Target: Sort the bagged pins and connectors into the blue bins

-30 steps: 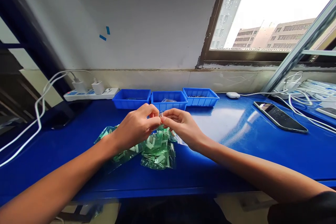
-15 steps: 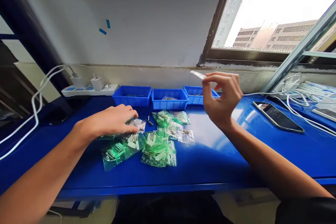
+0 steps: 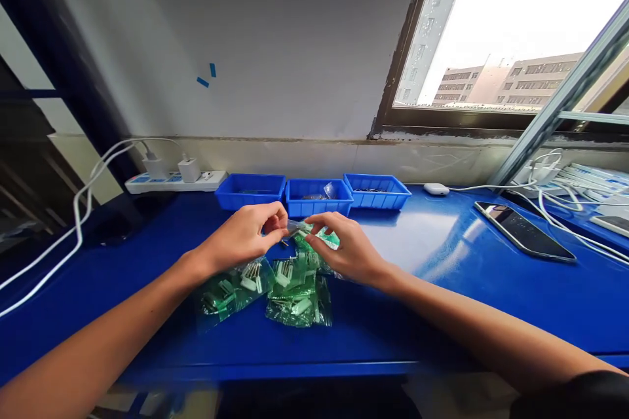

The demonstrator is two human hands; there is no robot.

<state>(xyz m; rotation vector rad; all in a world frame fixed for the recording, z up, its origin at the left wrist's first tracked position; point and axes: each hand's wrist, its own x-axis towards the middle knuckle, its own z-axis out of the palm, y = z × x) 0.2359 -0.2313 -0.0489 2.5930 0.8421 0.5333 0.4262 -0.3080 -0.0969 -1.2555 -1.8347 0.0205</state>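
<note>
Between my hands, above the pile, is a small clear plastic bag [image 3: 296, 225]. The thumb and index finger of my left hand [image 3: 253, 232] are closed on its left side. My right hand [image 3: 348, 249] pinches it from the other side, with the fingers curled. What the bag contains is too small to make out. Beneath and in front of my hands lie several green-tinted bags [image 3: 297, 308] of white plugs and screws. Another green bag [image 3: 219, 298] lies under my left wrist.
Along the wall stand a left blue bin [image 3: 250, 193], a middle blue bin [image 3: 318, 200] with small bags inside, and a right blue bin [image 3: 377, 193] with small metal parts. A power strip [image 3: 211, 181], a phone [image 3: 525, 230], a white case [image 3: 436, 189] and cables [image 3: 545, 200] surround them.
My right hand has come down and left from its raised position, meeting my left hand over the pile. My left hand has moved right. The right bin is now uncovered.
</note>
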